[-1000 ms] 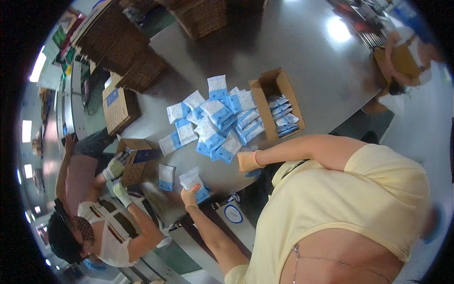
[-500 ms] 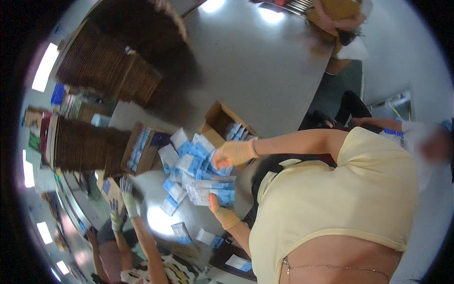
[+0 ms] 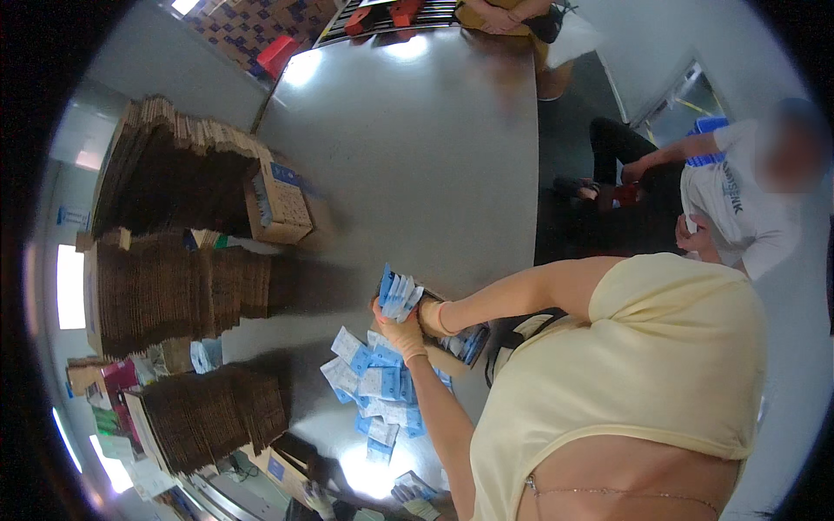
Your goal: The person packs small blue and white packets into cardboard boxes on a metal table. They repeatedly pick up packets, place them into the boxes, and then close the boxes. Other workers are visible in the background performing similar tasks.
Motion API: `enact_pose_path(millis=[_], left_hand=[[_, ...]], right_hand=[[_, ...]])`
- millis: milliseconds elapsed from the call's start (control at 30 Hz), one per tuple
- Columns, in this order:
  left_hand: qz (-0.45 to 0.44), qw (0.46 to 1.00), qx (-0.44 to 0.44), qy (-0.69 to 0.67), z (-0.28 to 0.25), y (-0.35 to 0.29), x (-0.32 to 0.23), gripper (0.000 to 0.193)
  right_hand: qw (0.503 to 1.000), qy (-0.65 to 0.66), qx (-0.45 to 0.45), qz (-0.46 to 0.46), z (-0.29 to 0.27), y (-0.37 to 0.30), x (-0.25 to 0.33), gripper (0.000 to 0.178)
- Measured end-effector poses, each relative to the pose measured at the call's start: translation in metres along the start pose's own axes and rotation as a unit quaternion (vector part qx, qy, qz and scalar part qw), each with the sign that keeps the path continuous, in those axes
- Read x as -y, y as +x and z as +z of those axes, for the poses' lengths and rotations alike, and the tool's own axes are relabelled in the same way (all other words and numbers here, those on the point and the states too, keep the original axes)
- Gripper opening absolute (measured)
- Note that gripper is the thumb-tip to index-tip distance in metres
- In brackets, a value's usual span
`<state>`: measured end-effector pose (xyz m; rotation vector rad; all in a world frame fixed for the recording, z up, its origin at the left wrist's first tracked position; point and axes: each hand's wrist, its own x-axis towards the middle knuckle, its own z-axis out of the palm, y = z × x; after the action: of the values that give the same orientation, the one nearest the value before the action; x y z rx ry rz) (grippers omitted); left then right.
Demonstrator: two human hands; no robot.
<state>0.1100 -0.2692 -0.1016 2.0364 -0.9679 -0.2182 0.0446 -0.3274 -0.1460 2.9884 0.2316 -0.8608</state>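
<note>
My left hand (image 3: pixel 402 335) and my right hand (image 3: pixel 431 318), both in tan gloves, meet around a fanned bunch of blue and white packets (image 3: pixel 398 293). They hold the bunch upright just above the grey table (image 3: pixel 408 156). An open cardboard box (image 3: pixel 465 344) with more packets in it lies right beside and partly under my hands. A loose pile of the same packets (image 3: pixel 378 386) is spread on the table below my left forearm.
Tall stacks of flattened cardboard (image 3: pixel 174 234) fill the table's left side, with an open brown box (image 3: pixel 280 205) beside them. A person in a white shirt (image 3: pixel 734 204) sits at the right. Another person's gloved hands (image 3: pixel 408 497) reach in at the bottom edge.
The view has swung round. My hands, apart over the packet pile before, have come together on a bunch of packets lifted next to the box.
</note>
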Motion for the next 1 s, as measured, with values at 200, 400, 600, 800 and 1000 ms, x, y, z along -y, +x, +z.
enact_pose_path(millis=[200,400,600,800,1000], left_hand=[[0.078,0.948,0.097,0.292,-0.022,0.001,-0.008,0.082],[0.087,0.995,0.015,0.055,-0.050,-0.027,-0.048,0.083],[0.020,0.897,0.271,0.348,-0.001,-0.016,-0.055,0.051],[0.056,0.993,-0.079,0.073,-0.036,-0.060,-0.051,0.038],[-0.035,0.998,0.042,0.043,-0.025,-0.135,0.008,0.033]], right_hand=[[0.997,0.061,0.011,-0.039,-0.028,-0.035,-0.002,0.027],[0.882,0.265,-0.370,0.122,-0.064,-0.190,-0.009,0.031],[0.879,0.418,-0.088,0.210,-0.038,-0.150,-0.014,0.034],[0.788,0.466,-0.206,0.345,-0.014,-0.189,-0.072,0.030],[0.703,0.429,-0.281,0.492,-0.005,-0.172,-0.242,0.033]])
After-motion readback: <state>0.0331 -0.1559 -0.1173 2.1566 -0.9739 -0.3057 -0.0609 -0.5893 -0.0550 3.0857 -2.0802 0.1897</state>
